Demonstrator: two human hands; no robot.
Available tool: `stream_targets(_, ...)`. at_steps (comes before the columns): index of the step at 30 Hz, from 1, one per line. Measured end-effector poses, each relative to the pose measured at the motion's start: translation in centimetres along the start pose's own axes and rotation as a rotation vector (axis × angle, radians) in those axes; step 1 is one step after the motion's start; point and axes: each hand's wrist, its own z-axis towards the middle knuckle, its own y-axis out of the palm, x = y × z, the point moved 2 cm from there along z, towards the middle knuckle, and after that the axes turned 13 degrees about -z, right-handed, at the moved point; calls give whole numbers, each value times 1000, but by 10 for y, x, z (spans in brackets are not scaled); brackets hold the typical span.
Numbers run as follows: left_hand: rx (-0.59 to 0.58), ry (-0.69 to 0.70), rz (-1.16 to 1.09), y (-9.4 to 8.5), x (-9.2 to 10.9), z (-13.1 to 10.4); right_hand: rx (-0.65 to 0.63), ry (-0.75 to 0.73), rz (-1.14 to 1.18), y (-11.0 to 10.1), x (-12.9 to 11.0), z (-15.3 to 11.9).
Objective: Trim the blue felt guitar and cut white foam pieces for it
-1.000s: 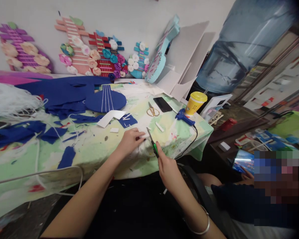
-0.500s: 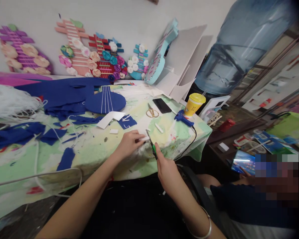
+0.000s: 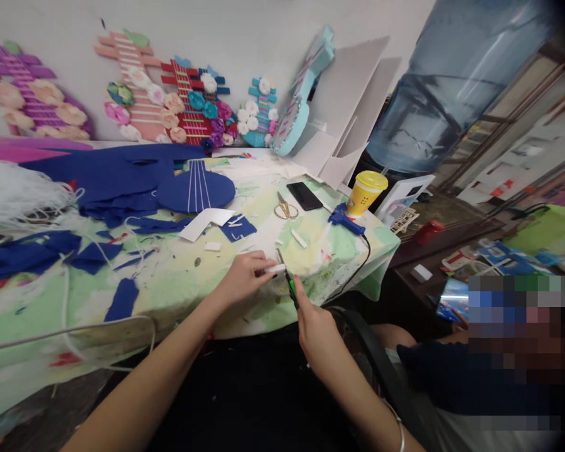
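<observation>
My left hand (image 3: 245,276) pinches a small white strip (image 3: 275,268) near the table's front edge. Held in my right hand (image 3: 313,317) is a craft knife (image 3: 290,285) with a green and black handle, its blade pointing up and away beside the strip's right end. Beyond my hands lie a small white piece (image 3: 299,238), gold-handled scissors (image 3: 286,208) and a white block (image 3: 212,246). A bent white sheet (image 3: 206,223) and a blue scrap (image 3: 235,233) with thin white bits are further left.
On the patterned tablecloth (image 3: 169,282) are a blue guitar-shaped piece (image 3: 198,191), a phone (image 3: 304,196), a blue glue gun (image 3: 346,219) with its cord and a yellow cup (image 3: 366,193). Decorated guitars (image 3: 193,110) lean on the wall. A person with a tablet (image 3: 452,300) sits at the right.
The white strip now reaches further right, by the blade. A small white bit shows on the cloth beyond my hands. The view has shifted slightly.
</observation>
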Motion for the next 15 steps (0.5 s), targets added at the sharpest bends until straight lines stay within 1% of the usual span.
stream_targets(4,23,-7,12,1,-2,-1,-18,-14,-23,1,1,2)
stream_targets(9,40,0,13,1,-3,-1,-57,5,-29,4,1,-2)
stream_targets(12,36,1,15,2,-3,0,-84,24,-26,2,1,-4)
stream_targets(15,40,-13,-3,1,-4,-1,-75,22,9,-1,3,-5)
